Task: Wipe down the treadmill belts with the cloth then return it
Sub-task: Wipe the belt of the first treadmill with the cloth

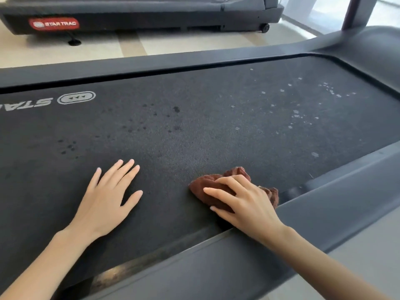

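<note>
Head view: the left hand (106,200) lies flat and open on the belt (194,126), bracing. The right hand (244,202) curls over one bunched brown cloth (207,187), pressing it to the belt by the near side rail (324,208). Wiping of this belt looks under way. The next move calls for sweeping the cloth outward across the dark drops (176,109) and pale flecks (303,109). Two treadmills show; the second treadmill (151,16) stands beyond.
</note>
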Demonstrator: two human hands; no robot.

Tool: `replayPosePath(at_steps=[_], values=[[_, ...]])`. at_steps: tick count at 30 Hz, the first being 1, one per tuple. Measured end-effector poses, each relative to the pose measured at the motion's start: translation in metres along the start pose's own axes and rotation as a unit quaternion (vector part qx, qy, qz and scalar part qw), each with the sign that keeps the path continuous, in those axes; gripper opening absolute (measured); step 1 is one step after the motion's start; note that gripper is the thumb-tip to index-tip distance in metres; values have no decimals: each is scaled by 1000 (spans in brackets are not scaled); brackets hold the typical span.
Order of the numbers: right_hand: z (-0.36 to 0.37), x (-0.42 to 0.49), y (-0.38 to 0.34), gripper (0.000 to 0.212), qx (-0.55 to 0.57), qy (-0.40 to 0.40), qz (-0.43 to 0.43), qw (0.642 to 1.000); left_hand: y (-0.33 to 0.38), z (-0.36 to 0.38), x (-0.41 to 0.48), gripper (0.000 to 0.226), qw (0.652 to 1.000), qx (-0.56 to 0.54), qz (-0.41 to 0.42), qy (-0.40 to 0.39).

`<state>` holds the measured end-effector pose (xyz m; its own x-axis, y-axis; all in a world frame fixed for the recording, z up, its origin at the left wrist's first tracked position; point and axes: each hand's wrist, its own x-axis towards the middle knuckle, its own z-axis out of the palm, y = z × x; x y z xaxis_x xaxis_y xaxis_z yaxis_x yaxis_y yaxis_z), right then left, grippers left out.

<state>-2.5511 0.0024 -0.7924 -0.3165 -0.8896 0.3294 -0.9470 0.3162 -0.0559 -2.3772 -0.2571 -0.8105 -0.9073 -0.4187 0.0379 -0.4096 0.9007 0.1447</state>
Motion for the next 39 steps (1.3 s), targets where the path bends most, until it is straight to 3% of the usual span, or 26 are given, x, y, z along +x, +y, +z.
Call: replayPosePath(at_steps=[3,10,15,23,30,34,36,39], values=[[17,23,-6,31,3,23,-18,1000,1,7,0,71,1000,-6,-2,2],[45,95,-2,30,-53,53,29,997,-5,13,5,66,1000,-16,19,16],[52,144,-8,37,-49,7,131,990,-6,11,4,66,999,-23,20,20],[29,49,-60,26,5,28,-5,1000,-7,13,5,65,999,-39,24,23],[57,125,-45,26,-27,57,17,998,-6,12,6,64,999,-43,23,21],[67,175,-46,28,-74,31,114,990,-5,10,5,65,999,-39,22,10],[68,180,-51,30,-78,16,138,987,-6,10,5,64,999,-39,23,14],[55,145,-63,28,-60,30,108,992,-6,10,6,65,999,-43,26,15]])
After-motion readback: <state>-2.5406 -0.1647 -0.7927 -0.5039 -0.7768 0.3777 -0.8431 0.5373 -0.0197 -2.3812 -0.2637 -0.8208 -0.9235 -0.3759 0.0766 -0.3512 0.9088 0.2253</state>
